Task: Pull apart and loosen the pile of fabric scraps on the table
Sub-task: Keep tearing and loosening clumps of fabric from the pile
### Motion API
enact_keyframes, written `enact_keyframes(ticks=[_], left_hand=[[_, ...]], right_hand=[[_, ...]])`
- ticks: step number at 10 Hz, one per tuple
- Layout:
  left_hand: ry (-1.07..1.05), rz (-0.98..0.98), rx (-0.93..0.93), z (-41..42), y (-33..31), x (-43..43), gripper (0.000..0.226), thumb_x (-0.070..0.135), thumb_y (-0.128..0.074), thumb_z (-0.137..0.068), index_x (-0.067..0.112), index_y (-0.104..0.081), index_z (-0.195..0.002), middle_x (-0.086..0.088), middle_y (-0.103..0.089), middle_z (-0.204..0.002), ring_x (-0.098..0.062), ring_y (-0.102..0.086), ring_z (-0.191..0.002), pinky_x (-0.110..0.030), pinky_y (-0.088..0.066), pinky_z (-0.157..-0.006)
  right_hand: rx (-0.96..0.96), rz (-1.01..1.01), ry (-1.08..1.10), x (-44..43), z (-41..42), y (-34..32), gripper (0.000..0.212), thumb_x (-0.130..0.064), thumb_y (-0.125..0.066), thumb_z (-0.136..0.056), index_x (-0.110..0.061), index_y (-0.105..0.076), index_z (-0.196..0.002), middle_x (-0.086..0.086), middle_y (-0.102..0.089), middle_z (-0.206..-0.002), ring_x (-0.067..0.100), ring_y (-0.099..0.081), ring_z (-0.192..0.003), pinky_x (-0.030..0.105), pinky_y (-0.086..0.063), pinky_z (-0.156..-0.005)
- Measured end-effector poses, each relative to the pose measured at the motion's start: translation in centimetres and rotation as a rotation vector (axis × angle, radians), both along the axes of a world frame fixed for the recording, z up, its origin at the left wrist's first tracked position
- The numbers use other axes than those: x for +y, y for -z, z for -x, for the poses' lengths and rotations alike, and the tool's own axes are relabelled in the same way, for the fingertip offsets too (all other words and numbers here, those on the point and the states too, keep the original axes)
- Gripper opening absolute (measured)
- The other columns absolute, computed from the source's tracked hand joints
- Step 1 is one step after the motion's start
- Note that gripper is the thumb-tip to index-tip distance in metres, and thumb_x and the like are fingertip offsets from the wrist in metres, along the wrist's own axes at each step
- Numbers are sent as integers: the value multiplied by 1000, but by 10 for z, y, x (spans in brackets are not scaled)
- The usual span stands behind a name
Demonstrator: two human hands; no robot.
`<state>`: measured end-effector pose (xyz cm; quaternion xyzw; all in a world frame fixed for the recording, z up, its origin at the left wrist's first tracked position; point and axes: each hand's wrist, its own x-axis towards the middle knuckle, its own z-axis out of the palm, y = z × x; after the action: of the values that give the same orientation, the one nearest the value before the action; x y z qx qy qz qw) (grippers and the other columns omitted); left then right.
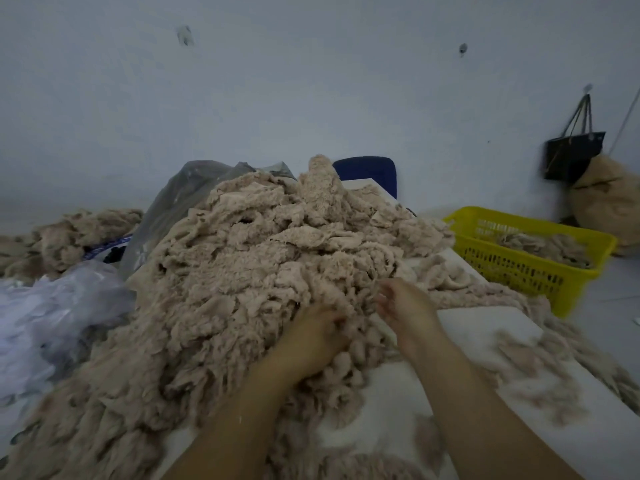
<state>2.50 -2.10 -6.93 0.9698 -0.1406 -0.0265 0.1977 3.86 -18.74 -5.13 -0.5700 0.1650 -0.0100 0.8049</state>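
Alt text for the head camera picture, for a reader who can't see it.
Two bare hands work at the near side of a big pile of beige fabric scraps on a white table; the left hand digs in, the right hand is blurred beside it. A yellow basket with more scraps stands at the right.

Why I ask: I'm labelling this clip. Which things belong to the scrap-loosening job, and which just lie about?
Job: scrap pile, table, left hand, right hand.
Lying about: yellow basket, black bag, plastic bag.
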Motion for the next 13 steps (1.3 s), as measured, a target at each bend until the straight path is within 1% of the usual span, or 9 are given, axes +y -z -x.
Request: enact_keyframes(ticks=[2,3,5,7,8,9,10,11,13], left_hand=[[-458,1047,16,-1,-15,14,29,19,-53,-98,21,-68,-74,-1,-72,-79,-20,-67,-79,-28,-50,-69],[-445,1496,185,4,-30,21,21,21,-57,-97,14,-74,-87,-10,-76,-94,-19,-74,-81,-29,-58,-65],[-352,2095,184,3,-63,69,20,28,-71,-81,16,-72,-65,-6,-74,-86,-20,-73,-80,-40,-60,-78],[-541,1707,-175,4,-54,79,26,35,-58,-95,22,-66,-73,-3,-70,-82,-18,-64,-79,-33,-56,-76],[-370,328,-443,4,-38,63,16,50,-55,-93,45,-62,-106,12,-56,-133,-17,-45,-129,-40,-33,-111],[-25,158,-422,-2,-30,28,63,46,-57,-92,36,-32,-149,8,-23,-159,-16,-13,-148,-38,-9,-122],[38,394,-392,-9,-28,10,35,21,-61,-92,22,-60,-127,-2,-66,-118,-23,-59,-110,-41,-49,-92],[-308,371,-360,-15,-33,35,18,17,-54,-92,22,-67,-103,2,-67,-83,-18,-63,-76,-35,-52,-63],[-777,1167,-375,-16,-60,95,41,1,-44,-89,21,-64,-119,9,-63,-76,-4,-58,-54,-21,-50,-52]], right_hand=[[-188,682,-488,45,13,6,26,-46,-51,-96,-30,-54,-116,-16,-58,-107,8,-57,-100,25,-49,-83],[-237,665,-500,55,8,2,30,-53,-47,-97,-30,-57,-113,-6,-62,-112,13,-59,-102,35,-50,-90],[-205,-150,-2,22,-4,-4,28,-42,-48,-101,-36,-53,-127,-12,-65,-95,10,-63,-82,26,-49,-63],[-333,-569,-13,0,-6,-6,39,-31,-46,-103,-20,-49,-140,4,-64,-127,18,-66,-100,27,-57,-72],[-375,-644,-214,7,0,-12,32,-31,-53,-96,-15,-62,-123,4,-74,-107,14,-71,-86,26,-58,-68],[-375,-563,-453,18,12,-16,30,-31,-60,-87,-11,-74,-105,7,-72,-92,12,-66,-68,24,-54,-55],[-334,-510,-522,18,20,-18,27,-20,-54,-84,-10,-79,-86,9,-71,-84,15,-67,-65,25,-51,-49],[-264,-709,-287,0,14,-19,27,-15,-43,-94,-10,-64,-79,4,-59,-69,14,-54,-51,23,-43,-41],[-141,-717,-157,9,6,-15,23,-15,-41,-99,-15,-57,-82,-3,-51,-59,10,-44,-52,20,-36,-47]])
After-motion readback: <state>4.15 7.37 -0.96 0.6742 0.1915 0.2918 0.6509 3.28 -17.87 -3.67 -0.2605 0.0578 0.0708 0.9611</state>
